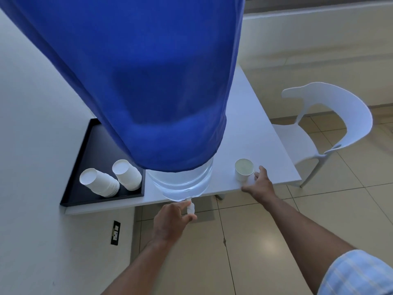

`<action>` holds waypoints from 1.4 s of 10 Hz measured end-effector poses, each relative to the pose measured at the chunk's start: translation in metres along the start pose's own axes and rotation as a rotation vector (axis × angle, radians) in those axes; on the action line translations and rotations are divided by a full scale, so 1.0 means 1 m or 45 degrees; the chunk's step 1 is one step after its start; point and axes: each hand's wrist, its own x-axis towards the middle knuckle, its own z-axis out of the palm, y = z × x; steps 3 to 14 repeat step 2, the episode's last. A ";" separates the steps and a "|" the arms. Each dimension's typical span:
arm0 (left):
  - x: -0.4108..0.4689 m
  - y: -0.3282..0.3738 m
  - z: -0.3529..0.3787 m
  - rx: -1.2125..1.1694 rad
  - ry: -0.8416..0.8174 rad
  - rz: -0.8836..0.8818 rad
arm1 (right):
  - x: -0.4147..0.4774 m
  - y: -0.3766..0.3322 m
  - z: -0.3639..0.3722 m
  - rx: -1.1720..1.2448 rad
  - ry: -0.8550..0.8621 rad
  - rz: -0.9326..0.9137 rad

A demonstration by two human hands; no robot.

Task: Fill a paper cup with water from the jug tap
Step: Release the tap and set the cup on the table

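A large water jug (182,182) under a blue cloth cover (148,81) stands on the white table (265,145), its white tap (190,208) hanging over the front edge. My left hand (170,222) is at the tap, thumb and fingers closed on it. A white paper cup (244,172) stands upright on the table to the right of the jug, with what looks like water inside. My right hand (258,185) is just beside the cup with fingers spread, holding nothing.
A black tray (93,150) at the left of the table holds two stacks of upturned paper cups (110,179). A white plastic chair (331,133) stands right of the table. A wall with a socket (116,232) is on the left, tiled floor below.
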 end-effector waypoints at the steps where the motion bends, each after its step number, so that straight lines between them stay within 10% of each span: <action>1: -0.002 0.006 -0.001 0.037 -0.016 -0.035 | -0.016 -0.004 -0.006 0.006 -0.002 0.039; 14: -0.005 0.016 -0.005 0.044 -0.097 -0.060 | -0.038 -0.014 -0.010 -0.011 0.040 0.060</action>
